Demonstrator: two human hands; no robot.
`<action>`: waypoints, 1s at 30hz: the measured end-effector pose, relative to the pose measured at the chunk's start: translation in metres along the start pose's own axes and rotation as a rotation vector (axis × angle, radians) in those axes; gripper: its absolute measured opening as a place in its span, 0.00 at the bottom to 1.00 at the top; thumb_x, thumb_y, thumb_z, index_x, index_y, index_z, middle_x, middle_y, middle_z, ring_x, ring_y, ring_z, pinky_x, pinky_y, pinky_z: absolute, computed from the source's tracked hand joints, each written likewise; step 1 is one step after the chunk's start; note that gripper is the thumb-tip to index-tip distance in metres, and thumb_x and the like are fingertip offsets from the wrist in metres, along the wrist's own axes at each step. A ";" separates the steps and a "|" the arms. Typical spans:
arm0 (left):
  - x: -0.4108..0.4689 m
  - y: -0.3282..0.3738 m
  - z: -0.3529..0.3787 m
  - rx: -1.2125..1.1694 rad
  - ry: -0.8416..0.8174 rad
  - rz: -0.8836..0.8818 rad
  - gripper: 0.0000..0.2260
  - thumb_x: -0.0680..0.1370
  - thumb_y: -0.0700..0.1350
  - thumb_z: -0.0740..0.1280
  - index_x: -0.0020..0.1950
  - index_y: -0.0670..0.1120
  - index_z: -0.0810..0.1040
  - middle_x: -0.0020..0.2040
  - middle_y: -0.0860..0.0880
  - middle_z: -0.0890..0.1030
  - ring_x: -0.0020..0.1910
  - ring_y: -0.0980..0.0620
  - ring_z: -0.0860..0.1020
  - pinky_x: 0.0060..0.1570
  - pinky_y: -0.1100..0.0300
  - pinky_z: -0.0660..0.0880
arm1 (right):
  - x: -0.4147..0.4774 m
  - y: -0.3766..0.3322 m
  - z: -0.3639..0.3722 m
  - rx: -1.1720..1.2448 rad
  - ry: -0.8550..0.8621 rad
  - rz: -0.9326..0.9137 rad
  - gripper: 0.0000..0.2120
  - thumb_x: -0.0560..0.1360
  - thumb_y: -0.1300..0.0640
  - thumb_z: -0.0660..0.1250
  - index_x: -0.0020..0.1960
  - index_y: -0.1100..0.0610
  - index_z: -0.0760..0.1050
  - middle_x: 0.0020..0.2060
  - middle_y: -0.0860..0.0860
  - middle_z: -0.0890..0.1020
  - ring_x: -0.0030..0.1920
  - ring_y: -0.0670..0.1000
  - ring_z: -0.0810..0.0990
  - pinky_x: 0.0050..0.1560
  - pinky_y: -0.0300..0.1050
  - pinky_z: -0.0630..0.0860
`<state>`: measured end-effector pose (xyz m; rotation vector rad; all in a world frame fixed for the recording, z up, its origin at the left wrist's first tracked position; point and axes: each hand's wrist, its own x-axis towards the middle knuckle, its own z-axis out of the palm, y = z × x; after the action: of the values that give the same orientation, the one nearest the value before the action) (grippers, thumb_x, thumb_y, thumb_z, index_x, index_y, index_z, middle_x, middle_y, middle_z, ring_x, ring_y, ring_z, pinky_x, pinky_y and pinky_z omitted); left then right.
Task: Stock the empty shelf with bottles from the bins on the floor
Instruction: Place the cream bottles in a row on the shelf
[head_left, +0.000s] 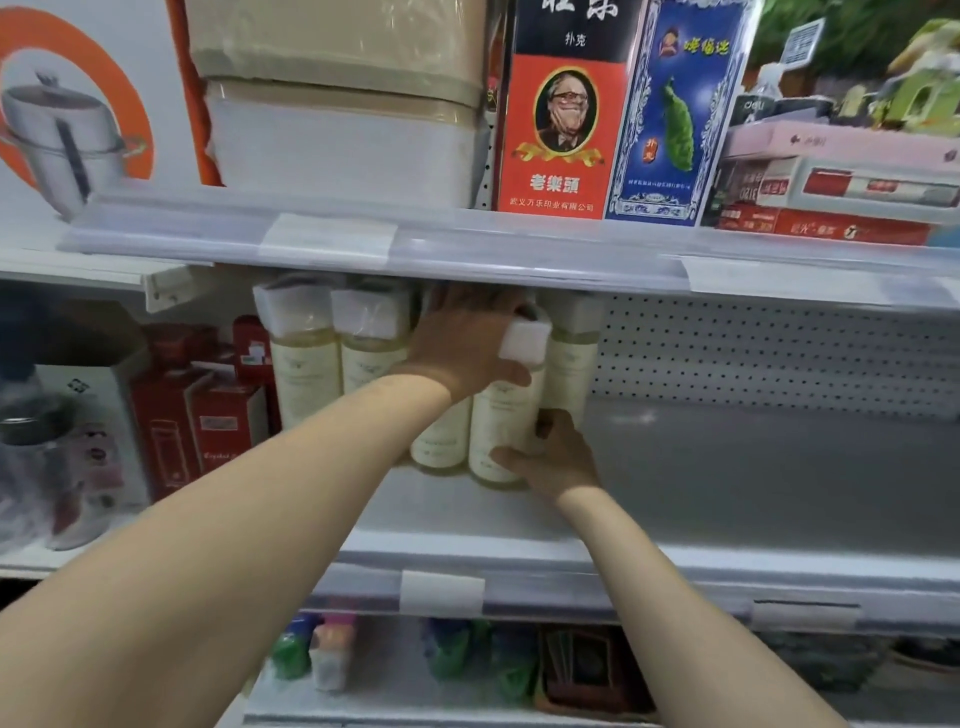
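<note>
The shelf (753, 467) lies open right of the bottles (311, 374), under the low upper shelf edge (519, 254)

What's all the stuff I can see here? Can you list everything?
middle shelf: one, grey-white, centre
top shelf: one, white, above
bottles: at least five, cream, white caps, middle shelf
red boxes: several, red, left of bottles
pot box: one, white and orange, top left
tubs: two stacked, beige, top shelf
card boxes: two, red and blue, top shelf
flat boxes: several stacked, pink, white, red, top right
small packs: several, mostly green, bottom, blurred
left hand: one, grips front bottle near its cap
right hand: one, grips its base
</note>
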<state>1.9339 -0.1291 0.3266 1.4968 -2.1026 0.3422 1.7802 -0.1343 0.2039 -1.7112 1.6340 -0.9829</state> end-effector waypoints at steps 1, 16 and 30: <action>0.001 0.000 0.001 0.019 0.009 0.005 0.36 0.64 0.63 0.76 0.68 0.60 0.67 0.68 0.50 0.72 0.68 0.42 0.68 0.66 0.44 0.66 | 0.002 0.000 0.000 -0.012 0.002 0.002 0.38 0.66 0.43 0.80 0.70 0.53 0.67 0.66 0.50 0.77 0.64 0.56 0.77 0.59 0.49 0.77; -0.079 0.044 -0.023 0.148 -0.161 -0.232 0.50 0.69 0.65 0.73 0.80 0.58 0.44 0.81 0.46 0.45 0.79 0.40 0.44 0.76 0.44 0.49 | -0.074 -0.009 -0.039 -0.083 0.059 -0.072 0.35 0.69 0.44 0.77 0.72 0.48 0.68 0.65 0.52 0.79 0.65 0.58 0.76 0.64 0.53 0.76; -0.260 0.096 0.015 -0.210 -0.317 -0.389 0.29 0.70 0.49 0.78 0.68 0.52 0.70 0.65 0.43 0.67 0.67 0.40 0.64 0.62 0.46 0.70 | -0.220 0.056 -0.059 -0.506 -0.087 -0.176 0.30 0.71 0.43 0.76 0.69 0.45 0.69 0.65 0.52 0.71 0.69 0.56 0.65 0.63 0.52 0.71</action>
<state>1.9044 0.1040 0.1797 1.8727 -1.9353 -0.2677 1.7030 0.0840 0.1649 -2.2250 1.8013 -0.5853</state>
